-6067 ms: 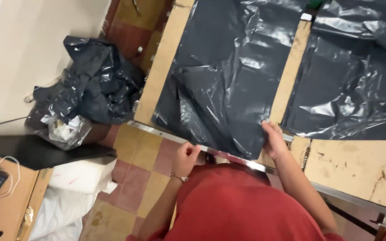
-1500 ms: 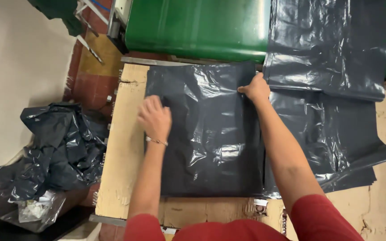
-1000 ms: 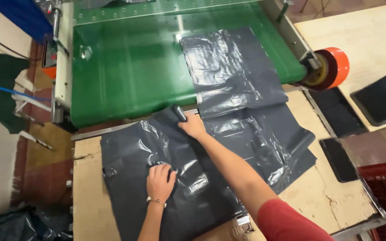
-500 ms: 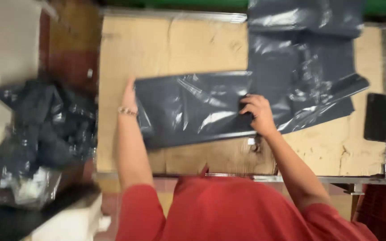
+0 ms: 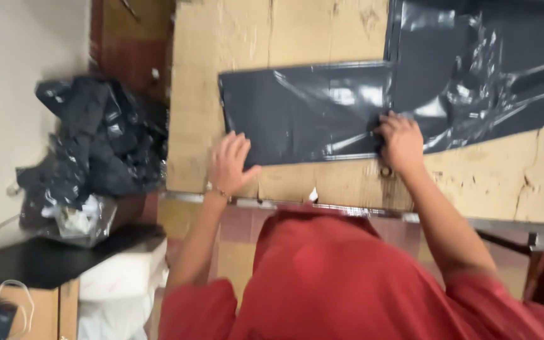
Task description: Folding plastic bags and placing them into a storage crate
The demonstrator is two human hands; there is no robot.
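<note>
Left hand flat, fingers spread, pressing the near-left corner of the folded black plastic bag on the cardboard-topped table. Right hand curled, fingertips down on the bag's near edge. Beyond it, more black sheets. Left of table, crumpled bag pile.

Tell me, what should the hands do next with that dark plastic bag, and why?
Probably fold it over once more. The folded bag lies as a long flat strip on the table, with the left hand at its near corner and the right hand pressing its near edge.
</note>
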